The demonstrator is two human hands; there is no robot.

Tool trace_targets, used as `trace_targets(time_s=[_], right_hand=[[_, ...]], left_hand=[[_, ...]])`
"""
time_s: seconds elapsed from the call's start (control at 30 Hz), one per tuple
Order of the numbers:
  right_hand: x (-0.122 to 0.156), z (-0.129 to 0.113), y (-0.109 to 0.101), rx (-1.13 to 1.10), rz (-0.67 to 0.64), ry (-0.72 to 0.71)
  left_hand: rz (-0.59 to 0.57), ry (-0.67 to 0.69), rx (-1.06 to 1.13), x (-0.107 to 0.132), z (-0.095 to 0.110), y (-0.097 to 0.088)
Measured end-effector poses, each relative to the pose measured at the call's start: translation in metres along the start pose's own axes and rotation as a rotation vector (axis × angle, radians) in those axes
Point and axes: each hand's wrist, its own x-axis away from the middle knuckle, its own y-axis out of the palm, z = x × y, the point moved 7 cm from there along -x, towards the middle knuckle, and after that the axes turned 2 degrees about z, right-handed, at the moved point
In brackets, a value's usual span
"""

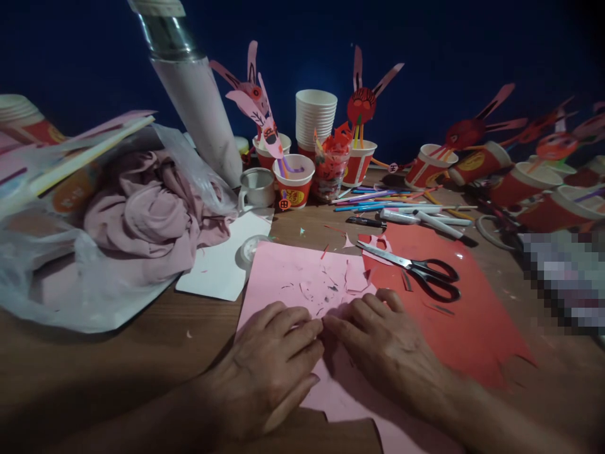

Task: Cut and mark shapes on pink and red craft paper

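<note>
Nearest the camera, the left hand (278, 356) bends its fingers over the pink paper (274, 271), which lies on the table (189, 343) beneath both hands. Facing it, the right hand (392, 337) curls inward, fingertips close to the left's — whether either pinches anything cannot be told. Scissors (409, 265) lie beyond, over red paper (477, 315). Fine fingertip work seems in hand; the next move likely calls for a light, steady touch.

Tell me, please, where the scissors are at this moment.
In the head view, the scissors lie right of centre, mostly over the red paper, just beyond the right hand and pointing left.
</note>
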Motion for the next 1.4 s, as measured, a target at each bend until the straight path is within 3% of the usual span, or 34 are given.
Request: trace_targets(time_s=[0.23, 0.47, 0.77, 0.93, 1.13, 1.3, 1.4], right_hand=[[-0.006, 0.004, -0.002, -0.057, -0.022, 0.043], [0.013, 0.018, -0.041, -0.069, 0.235, 0.105], [0.013, 0.006, -0.013, -0.031, 0.043, 0.169], [0.014, 0.002, -0.011, -0.023, 0.002, 0.143], [0.016, 0.003, -0.014, -0.099, 0.049, 0.110], [0.006, -0.005, -0.019, -0.095, 0.099, 0.104], [0.001, -0.012, -0.019, -0.028, 0.115, 0.095]], left_hand=[[-0.023, 0.005, 0.001, -0.001, 0.001, 0.001], [0.038, 0.063, -0.035, 0.000, 0.002, -0.004], [0.002, 0.027, -0.025, 0.000, 0.002, -0.002], [0.085, 0.016, 0.061, -0.001, -0.004, -0.007], [0.209, -0.038, 0.079, -0.001, -0.013, -0.019], [0.051, -0.013, 0.025, -0.001, -0.007, -0.006], [0.027, -0.028, -0.017, -0.002, -0.008, -0.004]])
